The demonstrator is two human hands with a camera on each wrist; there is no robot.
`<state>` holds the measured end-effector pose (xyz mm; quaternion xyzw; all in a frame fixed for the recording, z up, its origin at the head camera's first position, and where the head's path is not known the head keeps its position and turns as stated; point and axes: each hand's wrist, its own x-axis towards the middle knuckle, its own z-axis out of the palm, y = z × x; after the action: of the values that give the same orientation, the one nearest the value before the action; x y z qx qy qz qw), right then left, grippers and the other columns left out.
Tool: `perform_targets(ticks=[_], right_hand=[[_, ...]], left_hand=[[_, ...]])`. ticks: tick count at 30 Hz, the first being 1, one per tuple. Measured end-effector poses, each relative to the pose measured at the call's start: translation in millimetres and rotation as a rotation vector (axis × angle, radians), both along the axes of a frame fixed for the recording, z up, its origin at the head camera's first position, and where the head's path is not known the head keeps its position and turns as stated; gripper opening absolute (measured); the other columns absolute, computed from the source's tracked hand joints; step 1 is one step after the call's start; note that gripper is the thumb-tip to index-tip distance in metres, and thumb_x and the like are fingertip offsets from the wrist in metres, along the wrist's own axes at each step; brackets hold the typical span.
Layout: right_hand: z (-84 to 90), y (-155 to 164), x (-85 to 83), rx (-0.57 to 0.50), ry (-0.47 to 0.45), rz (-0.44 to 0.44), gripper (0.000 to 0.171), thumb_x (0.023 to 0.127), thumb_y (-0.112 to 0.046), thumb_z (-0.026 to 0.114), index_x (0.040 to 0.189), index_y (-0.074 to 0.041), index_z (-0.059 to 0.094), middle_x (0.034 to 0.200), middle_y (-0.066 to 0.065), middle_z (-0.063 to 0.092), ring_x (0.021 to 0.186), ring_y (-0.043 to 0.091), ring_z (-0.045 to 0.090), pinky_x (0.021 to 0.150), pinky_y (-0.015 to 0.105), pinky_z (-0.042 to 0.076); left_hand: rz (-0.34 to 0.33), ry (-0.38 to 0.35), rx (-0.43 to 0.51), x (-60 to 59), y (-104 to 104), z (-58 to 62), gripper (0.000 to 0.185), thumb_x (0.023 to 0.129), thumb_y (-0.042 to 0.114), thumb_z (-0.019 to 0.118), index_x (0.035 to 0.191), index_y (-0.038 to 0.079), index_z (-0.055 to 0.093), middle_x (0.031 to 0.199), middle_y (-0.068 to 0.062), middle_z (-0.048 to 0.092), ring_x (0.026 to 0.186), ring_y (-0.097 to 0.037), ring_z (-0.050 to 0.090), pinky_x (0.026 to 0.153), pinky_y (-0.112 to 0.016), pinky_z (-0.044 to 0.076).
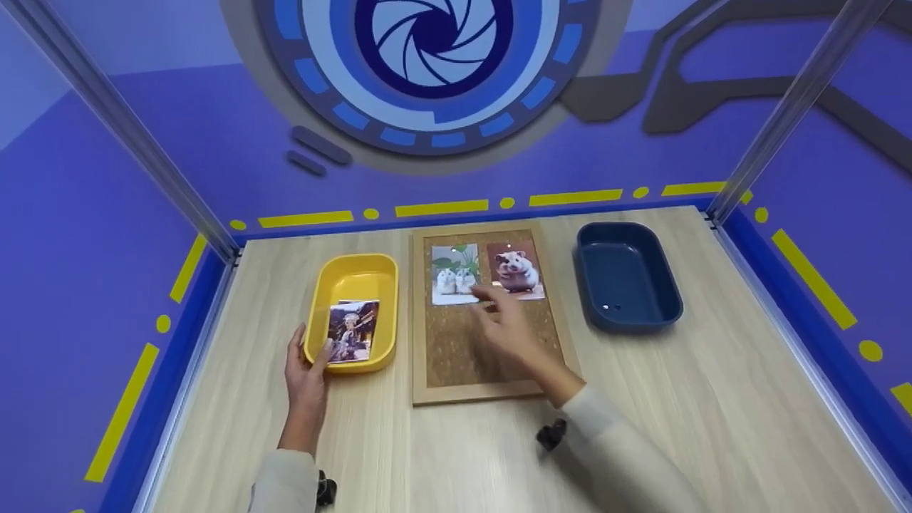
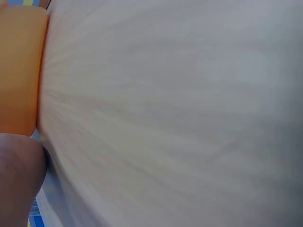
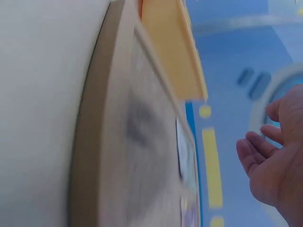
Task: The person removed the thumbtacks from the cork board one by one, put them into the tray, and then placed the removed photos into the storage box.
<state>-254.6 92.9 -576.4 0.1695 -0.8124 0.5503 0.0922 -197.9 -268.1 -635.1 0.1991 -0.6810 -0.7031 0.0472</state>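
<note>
My left hand (image 1: pixel 306 381) grips the near left corner of a yellow tray (image 1: pixel 360 267), thumb over the rim and fingers along the outside. A photo of a figure (image 1: pixel 353 331) lies in that tray. Above a wood-framed corkboard (image 1: pixel 456 349), my right hand (image 1: pixel 507 328) hovers with loosely bent fingers and nothing in them. Its fingertips are close to the photo of two small hamsters (image 1: pixel 449 274) on the board's upper left. Beside that is a photo of one hamster (image 1: pixel 519 274). A small pale dot shows at each photo's top. The right wrist view shows the right hand's fingers apart from the board.
A dark blue tray (image 1: pixel 595 285) stands right of the corkboard, with a tiny white speck near its front end. Everything sits on a light wooden table (image 1: pixel 470 456). Blue-purple printed walls (image 1: pixel 199 157) enclose the table at the back and both sides.
</note>
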Motion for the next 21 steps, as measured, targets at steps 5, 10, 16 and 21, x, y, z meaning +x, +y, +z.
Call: perform_targets(ticks=[5, 10, 16, 21], right_hand=[[-11.8, 45.9, 1.1, -0.018, -0.143, -0.115, 0.03, 0.104, -0.006, 0.065, 0.132, 0.004, 0.068, 0.128, 0.026, 0.072, 0.112, 0.036, 0.073, 0.099, 0.051, 0.061], [-24.3, 69.8, 0.9, 0.006, -0.199, -0.179, 0.03, 0.104, -0.007, 0.064, 0.132, 0.004, 0.068, 0.127, 0.024, 0.074, 0.111, 0.035, 0.073, 0.1, 0.048, 0.06], [-39.0, 77.2, 1.5, 0.078, -0.232, -0.2, 0.028, 0.104, -0.012, 0.067, 0.129, 0.001, 0.071, 0.121, 0.019, 0.077, 0.111, 0.031, 0.073, 0.1, 0.047, 0.059], [-44.1, 81.3, -1.0, 0.12, -0.234, -0.219, 0.028, 0.104, -0.012, 0.067, 0.128, 0.001, 0.072, 0.121, 0.018, 0.076, 0.116, 0.031, 0.07, 0.105, 0.05, 0.055]], left_hand=[[0.01, 0.005, -0.007, 5.5, 4.1, 1.0, 0.078, 0.109, 0.031, 0.062, 0.172, 0.033, 0.017, 0.181, 0.006, 0.02, 0.167, -0.014, 0.022, 0.137, -0.036, 0.024], [0.045, -0.03, 0.001, 8.1, 5.8, 7.9, 0.08, 0.108, 0.045, 0.059, 0.172, 0.041, 0.01, 0.182, -0.001, 0.014, 0.169, -0.022, 0.019, 0.138, -0.043, 0.023], [0.256, 0.118, -0.206, 13.0, 19.9, 19.8, 0.068, 0.107, 0.039, 0.064, 0.166, 0.025, 0.035, 0.174, -0.007, 0.035, 0.164, -0.029, 0.028, 0.138, -0.052, 0.02], [0.42, 0.349, -0.348, 10.5, 55.3, 37.0, 0.041, 0.103, 0.016, 0.071, 0.141, 0.006, 0.062, 0.146, -0.012, 0.063, 0.145, -0.025, 0.052, 0.13, -0.038, 0.034]])
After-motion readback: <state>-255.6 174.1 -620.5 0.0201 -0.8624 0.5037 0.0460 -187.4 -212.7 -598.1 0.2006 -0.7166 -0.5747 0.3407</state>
